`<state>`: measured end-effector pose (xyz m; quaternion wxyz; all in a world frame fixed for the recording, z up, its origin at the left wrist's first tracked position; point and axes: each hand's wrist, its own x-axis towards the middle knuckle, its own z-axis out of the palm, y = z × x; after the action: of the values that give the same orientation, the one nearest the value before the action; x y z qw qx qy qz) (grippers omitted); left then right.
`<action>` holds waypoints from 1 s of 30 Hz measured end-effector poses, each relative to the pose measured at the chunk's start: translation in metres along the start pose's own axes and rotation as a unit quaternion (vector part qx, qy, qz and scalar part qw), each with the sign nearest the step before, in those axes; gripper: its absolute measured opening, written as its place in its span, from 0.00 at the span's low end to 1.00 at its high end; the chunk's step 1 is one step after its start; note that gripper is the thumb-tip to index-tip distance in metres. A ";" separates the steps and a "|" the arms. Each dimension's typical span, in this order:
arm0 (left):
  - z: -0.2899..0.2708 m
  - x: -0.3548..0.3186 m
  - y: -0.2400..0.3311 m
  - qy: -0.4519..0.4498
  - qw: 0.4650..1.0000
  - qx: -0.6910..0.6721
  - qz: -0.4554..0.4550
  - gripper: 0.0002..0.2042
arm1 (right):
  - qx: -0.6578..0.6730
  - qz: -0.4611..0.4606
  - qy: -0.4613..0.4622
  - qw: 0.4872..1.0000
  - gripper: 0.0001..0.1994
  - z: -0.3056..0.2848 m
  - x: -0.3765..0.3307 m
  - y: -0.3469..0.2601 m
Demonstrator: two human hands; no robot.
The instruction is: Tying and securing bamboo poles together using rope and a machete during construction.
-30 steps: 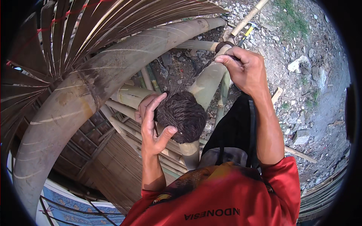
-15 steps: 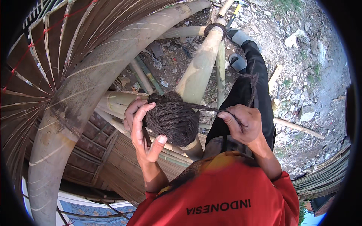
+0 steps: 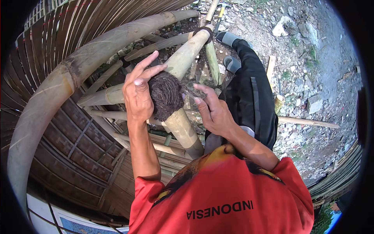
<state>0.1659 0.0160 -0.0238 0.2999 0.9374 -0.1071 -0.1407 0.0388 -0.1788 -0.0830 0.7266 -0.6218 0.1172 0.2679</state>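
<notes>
While hands [image 3: 138, 102] [image 3: 216, 116] flank the rope bundle [image 3: 167, 94], trousers [image 3: 249, 111] narrow the rightward room.

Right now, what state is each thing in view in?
Thick dark lashing: wound around bamboo.
Left grip: open, fingers extended beside the lashing.
Right grip: at the cord strand; whether closed, unclear.
Cord strand: unwound, between lashing and right grip.
Far lashing: wound around bamboo.
Hammer: lying on ground.
Pale stick: lying there too.

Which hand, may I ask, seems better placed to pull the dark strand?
Probably the right hand: its fingers are at the strand, while the left hand is left of the fibre bundle.
</notes>
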 end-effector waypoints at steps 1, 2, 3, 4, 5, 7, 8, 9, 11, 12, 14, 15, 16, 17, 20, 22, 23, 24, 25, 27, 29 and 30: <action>-0.001 0.001 0.001 -0.016 0.999 -0.028 0.000 0.41 | 0.000 -0.007 0.009 1.000 0.17 0.000 -0.001 -0.002; -0.001 0.001 0.000 -0.016 0.999 -0.027 0.005 0.41 | 0.000 -0.012 0.017 1.000 0.18 0.001 -0.003 -0.001; 0.000 0.000 -0.001 -0.025 0.999 -0.032 -0.005 0.40 | 0.000 -0.014 0.020 1.000 0.18 0.002 -0.005 0.001; 0.001 0.000 -0.003 -0.034 0.999 -0.037 -0.015 0.40 | -0.010 -0.014 0.013 1.000 0.18 0.003 -0.007 0.003; 0.001 0.001 -0.004 -0.020 0.999 -0.027 0.014 0.39 | -0.019 -0.016 0.002 1.000 0.18 0.005 -0.009 0.003; -0.001 -0.002 0.001 -0.015 0.999 -0.028 0.000 0.39 | 0.000 -0.018 0.006 1.000 0.17 0.011 -0.013 0.002; 0.000 -0.003 0.003 -0.012 0.999 -0.033 -0.016 0.39 | 0.017 -0.016 0.011 1.000 0.17 0.013 -0.016 0.003; 0.001 -0.004 0.004 -0.009 0.999 -0.034 -0.027 0.39 | 0.014 -0.019 0.008 1.000 0.17 0.014 -0.017 0.005; 0.000 -0.005 0.004 -0.022 0.998 -0.029 -0.051 0.43 | -0.018 -0.070 0.046 0.996 0.17 0.018 -0.020 0.011; -0.001 -0.005 0.004 -0.041 0.996 -0.025 -0.075 0.47 | -0.020 -0.073 0.044 0.996 0.17 0.020 -0.021 0.013; 0.000 -0.007 0.005 -0.037 0.996 -0.029 -0.080 0.47 | -0.030 -0.078 0.053 0.995 0.17 0.024 -0.024 0.012; 0.001 -0.008 0.006 -0.019 0.996 -0.031 -0.079 0.44 | -0.033 -0.084 0.052 0.995 0.17 0.026 -0.024 0.010; 0.002 -0.008 0.006 -0.001 0.997 -0.033 -0.077 0.41 | -0.058 -0.063 0.042 0.995 0.18 0.029 -0.024 0.007; 0.001 -0.010 -0.001 -0.010 0.996 -0.040 -0.080 0.42 | -0.082 -0.041 0.030 0.995 0.19 0.033 -0.027 0.004; 0.002 -0.010 0.000 0.018 0.988 -0.126 -0.084 0.43 | -0.204 -0.060 0.036 0.976 0.25 0.064 -0.033 -0.005; -0.004 -0.013 -0.007 0.010 0.985 -0.161 -0.061 0.43 | -0.249 -0.031 -0.024 0.968 0.32 0.072 -0.037 -0.027; -0.001 -0.014 -0.006 0.064 0.980 -0.185 -0.039 0.43 | -0.231 -0.011 -0.032 0.972 0.34 0.076 -0.035 -0.030; -0.001 -0.018 -0.005 0.120 0.971 -0.206 -0.019 0.42 | -0.212 0.008 -0.044 0.976 0.36 0.080 -0.033 -0.032; -0.004 -0.025 -0.006 0.198 0.956 -0.216 -0.005 0.40 | -0.217 -0.002 -0.057 0.974 0.43 0.083 -0.028 -0.033; 0.004 -0.051 0.017 0.396 0.898 -0.185 -0.047 0.26 | -0.170 -0.016 -0.057 0.984 0.45 0.097 -0.037 -0.035; 0.020 -0.091 0.047 0.458 0.871 -0.083 -0.156 0.18 | -0.111 -0.017 -0.029 0.993 0.50 0.113 -0.033 -0.028; 0.025 -0.121 0.055 0.449 0.867 -0.025 -0.216 0.15 | -0.116 -0.022 -0.026 0.993 0.50 0.109 -0.033 -0.038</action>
<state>0.0381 -0.0069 0.0138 0.3013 0.8912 0.2480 0.2313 0.0137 -0.0847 -0.0127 0.6579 -0.6973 0.0531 0.2795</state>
